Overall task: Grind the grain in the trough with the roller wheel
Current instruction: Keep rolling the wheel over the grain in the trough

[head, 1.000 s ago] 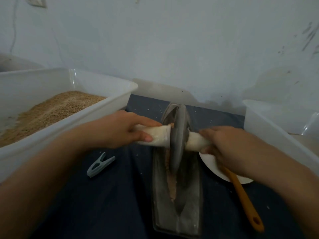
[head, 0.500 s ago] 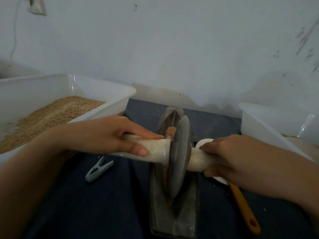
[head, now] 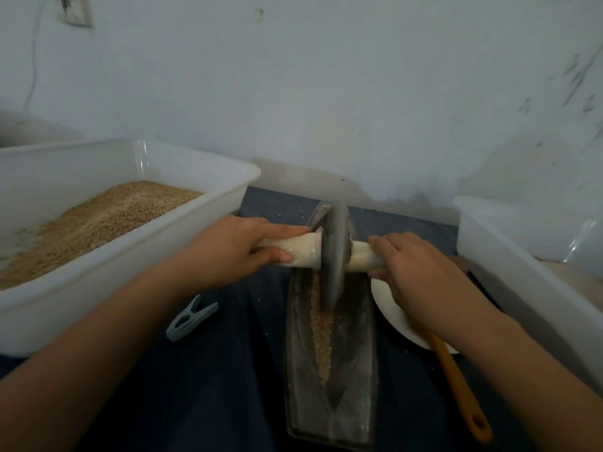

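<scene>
A long grey metal trough [head: 354, 380] lies on the dark cloth, running away from me. A thin line of tan grain [head: 321, 337] lies along its groove. The grey roller wheel [head: 334, 256] stands upright in the far half of the trough on a pale wooden axle. My left hand [head: 228, 252] grips the left end of the axle. My right hand [head: 411, 265] grips the right end. The wheel hides the grain under it.
A white tub [head: 137, 256] with tan grain stands at the left. Another white tub [head: 522, 265] stands at the right. A white plate [head: 391, 311] with an orange-handled tool [head: 456, 383] lies right of the trough. A grey clothes peg [head: 191, 318] lies on the cloth.
Both hands pulled the wheel toward me along the trough, then pushed it away again toward the far end. More grain now shows in the near groove.
</scene>
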Demonstrator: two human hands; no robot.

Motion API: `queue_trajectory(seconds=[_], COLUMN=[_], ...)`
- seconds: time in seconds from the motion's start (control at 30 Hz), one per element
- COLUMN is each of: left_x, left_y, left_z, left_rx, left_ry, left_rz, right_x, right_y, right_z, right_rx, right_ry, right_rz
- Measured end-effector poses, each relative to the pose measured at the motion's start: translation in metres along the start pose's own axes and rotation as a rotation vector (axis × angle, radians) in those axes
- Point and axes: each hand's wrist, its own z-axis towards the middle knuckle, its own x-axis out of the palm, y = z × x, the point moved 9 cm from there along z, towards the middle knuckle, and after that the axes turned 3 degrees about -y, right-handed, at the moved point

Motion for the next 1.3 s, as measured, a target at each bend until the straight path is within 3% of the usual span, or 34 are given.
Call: queue_trajectory(seconds=[0.27,0.33,0.5,0.63,0.7,0.87,1.03,1.13,1.3], left_x=[-0.014,-0.012,0.0,-0.002,-0.002,-0.001,-0.003,-0.003,0.0], left_y=[-0.03,-0.029,-0.005,0.002,-0.001,-0.001,-0.029,-0.025,-0.004], left_z=[-0.029,-0.031,-0.009,0.006,0.006,-0.01,-0.036,-0.031,-0.007], left_rx=[0.123,0.105,-0.02,-0.011,0.027,-0.007,0.123,0.099,-0.009], left_ry=[0.322,0.372,0.175,-0.057,-0.07,0.197,0.532,0.453,0.095], left_rz=[-0.276,-0.326,-0.085,0.156,0.152,-0.236,-0.521,-0.445,0.015], right_x=[-0.027,-0.025,-0.012,0.002,0.004,-0.016,-0.041,-0.034,-0.007], right_y=[0.025,0.026,0.008,-0.009,-0.011,0.011,0.03,0.03,0.0], right_z=[-0.038,-0.04,-0.012,0.008,0.005,-0.016,-0.041,-0.04,-0.005], right_rx=[-0.122,-0.115,-0.05,0.015,0.005,-0.102,-0.172,-0.152,-0.022], right_ry=[0.377,0.4,0.131,0.028,0.019,0.119,0.253,0.23,0.077], right_rz=[0.069,0.071,0.106,0.129,0.122,0.118,0.156,0.115,0.171])
